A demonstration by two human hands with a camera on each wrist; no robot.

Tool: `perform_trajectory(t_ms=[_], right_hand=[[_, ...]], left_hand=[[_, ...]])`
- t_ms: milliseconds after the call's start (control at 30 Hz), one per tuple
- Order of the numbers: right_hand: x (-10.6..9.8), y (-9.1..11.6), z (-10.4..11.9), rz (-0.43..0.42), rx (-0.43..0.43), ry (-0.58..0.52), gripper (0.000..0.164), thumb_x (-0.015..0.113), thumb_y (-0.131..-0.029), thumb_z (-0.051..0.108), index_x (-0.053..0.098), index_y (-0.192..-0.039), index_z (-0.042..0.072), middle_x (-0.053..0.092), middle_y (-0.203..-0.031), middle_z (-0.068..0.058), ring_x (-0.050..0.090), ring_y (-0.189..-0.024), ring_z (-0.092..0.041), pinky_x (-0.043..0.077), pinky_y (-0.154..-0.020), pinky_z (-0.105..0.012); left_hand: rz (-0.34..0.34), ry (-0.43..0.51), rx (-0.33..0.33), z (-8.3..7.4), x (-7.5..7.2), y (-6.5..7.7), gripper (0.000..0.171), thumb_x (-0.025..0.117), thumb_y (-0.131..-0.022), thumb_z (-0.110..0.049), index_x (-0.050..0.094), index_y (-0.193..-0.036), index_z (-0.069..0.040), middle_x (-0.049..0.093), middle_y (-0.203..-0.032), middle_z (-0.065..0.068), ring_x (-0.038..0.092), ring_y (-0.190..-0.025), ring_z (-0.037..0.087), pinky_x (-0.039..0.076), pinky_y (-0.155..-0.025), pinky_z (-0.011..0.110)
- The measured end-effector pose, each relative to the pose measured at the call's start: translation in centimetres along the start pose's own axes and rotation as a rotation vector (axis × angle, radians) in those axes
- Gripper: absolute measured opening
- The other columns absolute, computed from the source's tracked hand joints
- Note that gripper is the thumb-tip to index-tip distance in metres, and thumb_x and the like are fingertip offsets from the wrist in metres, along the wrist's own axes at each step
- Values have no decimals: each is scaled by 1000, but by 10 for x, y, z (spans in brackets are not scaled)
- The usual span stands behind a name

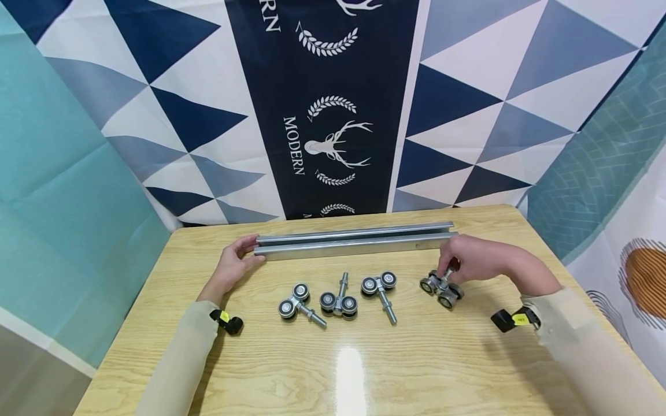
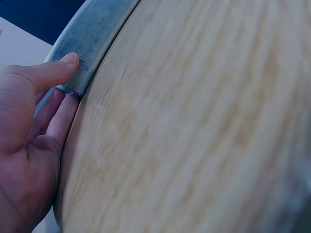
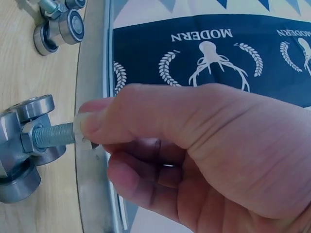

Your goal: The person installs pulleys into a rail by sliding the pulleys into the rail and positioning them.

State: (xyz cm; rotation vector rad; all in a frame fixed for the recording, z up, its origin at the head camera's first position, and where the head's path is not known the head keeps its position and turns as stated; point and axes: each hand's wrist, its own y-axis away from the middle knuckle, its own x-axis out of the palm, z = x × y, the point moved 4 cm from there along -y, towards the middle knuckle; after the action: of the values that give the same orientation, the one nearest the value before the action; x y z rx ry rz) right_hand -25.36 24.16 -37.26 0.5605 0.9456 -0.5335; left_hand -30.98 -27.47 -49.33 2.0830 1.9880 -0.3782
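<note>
"So, what is the left hand (image 1: 233,268) doing?"

"It is pinching the left end of a steel channel track (image 1: 343,249), its thumb pressing on the near side. The track is lying crosswise toward the back of a wood-grain table (image 1: 260,370), its slot facing up."

"And the right hand (image 1: 470,258)?"

"It is gripping a roller trolley (image 1: 446,297) by its threaded bolt (image 3: 54,135), thumb and fingers closing near the bolt's free end. That trolley is sitting in front of the track's right end, wheels pointing toward the person. I cannot tell whether they are touching the table."

"Are other trolleys showing?"

"Yes, three are resting in a row between the hands, nearer the person than the track. The left one (image 1: 300,305) is pointing its bolt toward the lower right, the middle one (image 1: 339,306) toward the track, the third (image 1: 382,289) toward the person."
</note>
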Motion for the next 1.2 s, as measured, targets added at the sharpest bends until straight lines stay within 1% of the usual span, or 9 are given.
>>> perform_trajectory(t_ms=[300, 400, 500, 600, 700, 900, 1033, 1133, 1200], right_hand=[[1, 1, 1, 8, 31, 14, 29, 65, -78, -6, 80, -96, 11, 68, -86, -1, 48, -65, -4, 43, -56, -20], [1, 2, 0, 9, 34, 4, 24, 70, -80, -2, 79, -98, 11, 66, -88, -1, 48, -66, -6, 45, -56, -21], [-2, 3, 2, -14, 29, 2, 23, 76, -82, 8, 77, -105, 12, 65, -94, -3, 52, -73, -10, 50, -61, -25], [-5, 4, 2, -57, 33, 21, 32, 81, -82, 17, 73, -113, 15, 63, -100, -5, 56, -81, -14, 54, -66, -29], [-6, 4, 2, -82, 63, 18, 45, 82, -81, 21, 69, -123, 15, 60, -107, -8, 60, -86, -16, 58, -70, -32], [-1, 2, 3, -88, 92, -61, 76, 84, -78, 24, 51, -146, 12, 52, -125, -17, 60, -105, -29, 61, -86, -47], [0, 2, 5, -115, 95, -38, 77, 85, -77, 24, 51, -145, 12, 52, -127, -19, 59, -109, -32, 61, -85, -47], [-2, 2, 8, -164, 108, 5, 70, 84, -77, 22, 57, -141, 12, 56, -127, -19, 60, -105, -28, 61, -81, -43], [-3, 1, 9, -188, 129, 16, 66, 84, -78, 22, 60, -138, 11, 59, -124, -18, 62, -99, -26, 60, -75, -39]], left_hand=[[-1, 3, 3, 1, 0, -1, 67, 76, -88, -9, 47, -148, -9, 53, -147, 17, 51, -134, 29, 37, -120, 48], [-1, 0, 4, 1, 0, 0, 67, 76, -88, -10, 47, -148, -9, 53, -147, 16, 51, -133, 29, 38, -119, 48], [-3, 3, 6, 1, 0, 0, 67, 76, -88, -10, 47, -148, -9, 53, -147, 16, 51, -133, 29, 38, -120, 48], [-3, 4, 6, 0, 0, 0, 67, 76, -88, -9, 47, -148, -9, 52, -147, 16, 51, -133, 29, 38, -120, 47], [-4, 3, 3, 0, 0, 1, 67, 76, -88, -9, 47, -148, -9, 52, -147, 16, 51, -133, 29, 37, -120, 47], [-8, 16, -4, 1, 0, 1, 66, 76, -87, -8, 48, -147, -9, 53, -147, 16, 51, -133, 29, 37, -120, 48], [-10, 12, -2, 1, 1, 0, 66, 76, -88, -8, 48, -147, -10, 53, -146, 16, 51, -133, 29, 37, -120, 48], [-10, 9, 2, 1, 1, 0, 66, 76, -88, -8, 48, -147, -10, 53, -146, 16, 51, -133, 28, 38, -119, 48], [-11, 7, 4, 1, 1, 0, 66, 76, -88, -8, 48, -147, -10, 54, -146, 15, 51, -133, 28, 39, -119, 48]])
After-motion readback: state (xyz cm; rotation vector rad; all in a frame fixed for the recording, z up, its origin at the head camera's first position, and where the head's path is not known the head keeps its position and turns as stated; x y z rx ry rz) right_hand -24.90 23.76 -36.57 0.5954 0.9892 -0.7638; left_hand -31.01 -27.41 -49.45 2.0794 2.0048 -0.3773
